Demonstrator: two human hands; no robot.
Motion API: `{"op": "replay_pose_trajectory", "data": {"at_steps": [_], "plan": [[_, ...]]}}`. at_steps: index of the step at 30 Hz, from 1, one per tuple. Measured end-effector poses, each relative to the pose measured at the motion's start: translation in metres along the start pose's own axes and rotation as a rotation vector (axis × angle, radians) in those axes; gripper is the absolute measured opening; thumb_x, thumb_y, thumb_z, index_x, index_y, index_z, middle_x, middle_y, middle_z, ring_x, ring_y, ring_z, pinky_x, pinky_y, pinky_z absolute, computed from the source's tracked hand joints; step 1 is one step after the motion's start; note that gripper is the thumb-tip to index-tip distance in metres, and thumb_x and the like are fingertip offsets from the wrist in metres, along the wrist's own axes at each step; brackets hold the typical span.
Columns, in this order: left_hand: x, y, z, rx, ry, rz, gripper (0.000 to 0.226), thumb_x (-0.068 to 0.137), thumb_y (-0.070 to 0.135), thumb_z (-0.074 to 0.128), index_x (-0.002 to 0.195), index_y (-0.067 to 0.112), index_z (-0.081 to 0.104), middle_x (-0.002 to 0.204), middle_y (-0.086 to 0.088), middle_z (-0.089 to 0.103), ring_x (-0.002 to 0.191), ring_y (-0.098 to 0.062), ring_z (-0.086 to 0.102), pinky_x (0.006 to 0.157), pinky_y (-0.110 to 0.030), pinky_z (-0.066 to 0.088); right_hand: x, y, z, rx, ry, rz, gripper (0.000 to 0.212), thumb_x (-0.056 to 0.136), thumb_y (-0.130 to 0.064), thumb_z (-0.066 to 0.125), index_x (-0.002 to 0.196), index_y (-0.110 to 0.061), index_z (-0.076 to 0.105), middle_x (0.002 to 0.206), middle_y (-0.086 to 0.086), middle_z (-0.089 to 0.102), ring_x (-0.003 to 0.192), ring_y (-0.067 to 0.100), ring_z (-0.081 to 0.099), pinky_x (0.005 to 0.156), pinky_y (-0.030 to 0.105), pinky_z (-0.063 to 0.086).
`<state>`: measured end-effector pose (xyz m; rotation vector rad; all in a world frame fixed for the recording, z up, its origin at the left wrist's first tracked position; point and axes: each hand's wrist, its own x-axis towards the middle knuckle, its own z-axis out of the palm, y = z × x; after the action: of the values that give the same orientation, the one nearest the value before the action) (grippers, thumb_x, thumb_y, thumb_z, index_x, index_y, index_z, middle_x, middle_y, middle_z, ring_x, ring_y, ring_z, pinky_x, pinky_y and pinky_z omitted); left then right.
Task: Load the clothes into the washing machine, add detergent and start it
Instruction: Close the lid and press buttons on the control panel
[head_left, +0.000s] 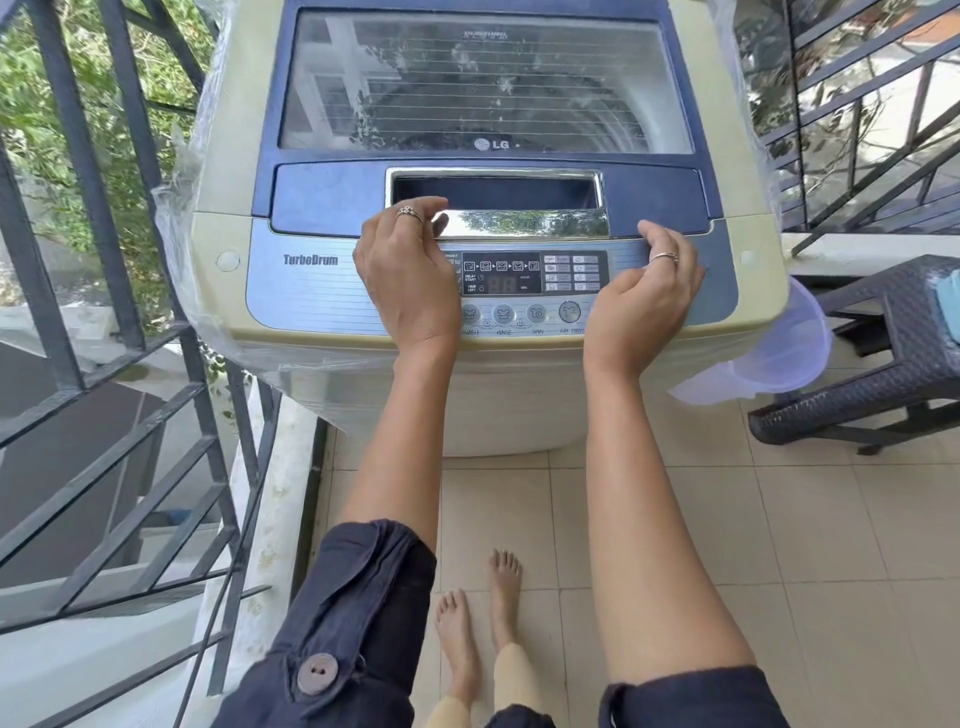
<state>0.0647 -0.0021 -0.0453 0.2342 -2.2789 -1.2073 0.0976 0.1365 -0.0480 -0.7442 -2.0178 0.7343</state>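
Standing at the washing machine (228, 171), you have a dark metal railing (93, 260) on your left with green leaves behind it. The machine is right in front of you, and its see-through lid (483, 88) is down. Your left hand (405, 280) is over the control panel (311, 291), a bit left of the middle. Its fingers (415, 208) are bent, and their tips are at the left end of the shiny lid handle (524, 221). You cannot tell if they grip the handle or only touch it. Your right hand (639, 306) is over the right side of the panel, just past the little wash buttons (519, 314). Its fingers are loosely bent, close together, and hold nothing. A pale purple plastic piece (779, 353) sticks out by the machine's front right corner. Next to it, farther right, stands a dark woven stool (883, 364). Your bare feet (478, 613) are on the tiled floor (779, 519) below.
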Motion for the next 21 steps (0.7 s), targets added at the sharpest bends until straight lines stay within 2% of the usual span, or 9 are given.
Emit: {"op": "replay_pose_trajectory", "data": {"at_steps": [6,21], "plan": [[0.0006,-0.0039,0.0034,-0.027,-0.001,-0.009,0.027,0.085,0.003,0.05,0.097,0.016,0.071,0.092,0.005,0.071,0.098,-0.018,0.058,0.088,-0.04,0.049,-0.0009,-0.0002,0.0012,-0.017,0.01,0.006,0.044,0.073,0.014,0.04,0.103,-0.001,0.069,0.107,0.013,0.068,0.102,0.033,0.062,0.095,-0.011,0.002],[0.0006,-0.0044,0.0055,-0.022,0.011,0.011,0.027,0.084,0.003,0.05,0.096,0.016,0.071,0.09,0.006,0.071,0.096,-0.018,0.059,0.086,-0.041,0.049,0.0,0.0011,0.0028,-0.014,0.041,0.001,0.044,0.074,0.014,0.04,0.102,-0.002,0.07,0.105,0.011,0.068,0.101,0.031,0.063,0.093,-0.012,0.003]]}}
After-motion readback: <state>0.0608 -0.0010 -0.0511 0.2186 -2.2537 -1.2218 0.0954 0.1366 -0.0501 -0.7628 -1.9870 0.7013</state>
